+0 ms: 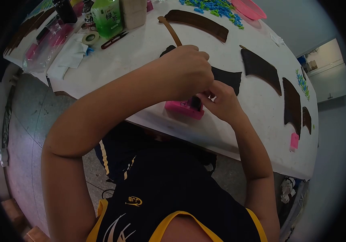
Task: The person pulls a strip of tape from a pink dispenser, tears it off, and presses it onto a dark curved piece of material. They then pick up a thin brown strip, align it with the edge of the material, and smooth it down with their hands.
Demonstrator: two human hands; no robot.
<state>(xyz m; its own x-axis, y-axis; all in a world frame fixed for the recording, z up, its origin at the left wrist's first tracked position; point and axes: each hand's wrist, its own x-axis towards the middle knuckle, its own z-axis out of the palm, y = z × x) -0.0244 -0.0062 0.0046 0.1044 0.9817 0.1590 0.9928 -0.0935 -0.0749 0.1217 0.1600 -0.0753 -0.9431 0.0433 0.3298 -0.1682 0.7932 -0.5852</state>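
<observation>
My left hand (189, 70) is closed in a fist over the near part of the table, its fingertips turned away from view. Behind its knuckles a thin, curved brown strip (171, 30) with a knobbed end sticks out; whether the fist grips it is hidden. My right hand (223, 103) meets the left one, thumb and fingers drawn together; what lies between them cannot be seen. Just below both hands sits a bright pink holder (184, 109) with a dark part (196, 103) in it, near the table edge. A dark, flat piece (228, 80) lies partly hidden behind the hands.
Dark brown curved pieces lie at the back (197, 25) and right (261, 70) of the white table (140, 48). Blue and green clips (213, 10) are heaped near a pink basin (250, 9). A green bottle (107, 18), tape roll (90, 38) and red-black cutter (114, 40) stand left.
</observation>
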